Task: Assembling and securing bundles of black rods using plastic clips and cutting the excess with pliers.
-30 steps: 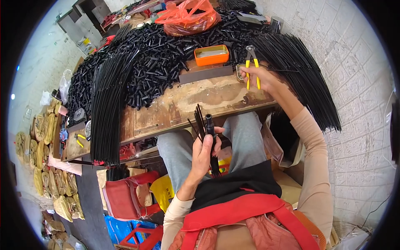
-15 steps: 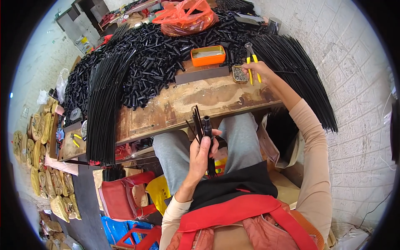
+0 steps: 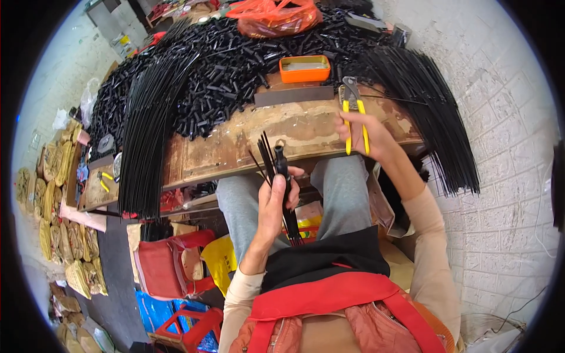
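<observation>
My left hand (image 3: pixel 272 207) is closed above my lap around a black tubular piece (image 3: pixel 281 160) and several thin black rods (image 3: pixel 265 152). The rods fan out beside the tube at the top and run down below my palm. Over the table's front edge, my right hand (image 3: pixel 375 139) grips pliers (image 3: pixel 361 108) by their yellow handles, the metal jaws pointing away from me. Behind the pliers, a small tray of tiny bits is mostly covered. An orange tin (image 3: pixel 305 75) stands on the wooden table (image 3: pixel 235 138), just behind a flat dark bar (image 3: pixel 294 96).
Black tubular pieces (image 3: pixel 218 82) lie heaped across the table's back, an orange-red plastic bag (image 3: pixel 276 20) on top. Bundles of long black rods hang over the table at left (image 3: pixel 144 135) and right (image 3: pixel 435 117). A brick-patterned wall (image 3: pixel 494 117) rises at right; a red chair (image 3: pixel 168 265) stands lower left.
My right hand has brought the pliers from beside the small tray back toward me, nearer the table's front edge. My left hand keeps its hold, shifted slightly left. The view has tilted a little.
</observation>
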`<state>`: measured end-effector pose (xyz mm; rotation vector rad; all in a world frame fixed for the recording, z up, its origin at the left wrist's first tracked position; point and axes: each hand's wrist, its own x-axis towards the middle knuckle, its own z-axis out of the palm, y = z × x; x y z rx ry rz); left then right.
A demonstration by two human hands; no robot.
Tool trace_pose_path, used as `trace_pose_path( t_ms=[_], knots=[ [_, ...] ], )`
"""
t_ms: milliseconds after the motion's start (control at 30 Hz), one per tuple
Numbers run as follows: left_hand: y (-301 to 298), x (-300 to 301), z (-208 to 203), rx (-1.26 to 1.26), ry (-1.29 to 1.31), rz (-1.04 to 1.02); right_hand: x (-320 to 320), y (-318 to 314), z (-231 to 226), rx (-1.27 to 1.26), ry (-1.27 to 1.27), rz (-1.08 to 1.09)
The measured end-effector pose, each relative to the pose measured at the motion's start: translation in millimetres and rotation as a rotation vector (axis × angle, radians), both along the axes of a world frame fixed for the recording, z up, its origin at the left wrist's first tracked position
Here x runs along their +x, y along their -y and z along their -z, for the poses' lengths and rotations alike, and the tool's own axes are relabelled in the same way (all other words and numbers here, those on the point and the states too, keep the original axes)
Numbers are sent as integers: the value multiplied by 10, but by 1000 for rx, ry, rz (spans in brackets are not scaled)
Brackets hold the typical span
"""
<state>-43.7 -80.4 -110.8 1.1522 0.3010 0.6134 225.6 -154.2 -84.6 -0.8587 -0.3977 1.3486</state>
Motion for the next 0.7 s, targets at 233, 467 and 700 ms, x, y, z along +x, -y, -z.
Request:
trace_pose_path(
  t_ms=[233,467,700],
  knots=[
    [-73,-52,7,2,-9,-26,-960,207,34,7,77,-19],
    [-27,-99,-53,42,13,84,-1365,398,-83,62,545,103],
    [29,-102,-56,96,51,219,-1493,397,-106,214,618,266]
  ],
)
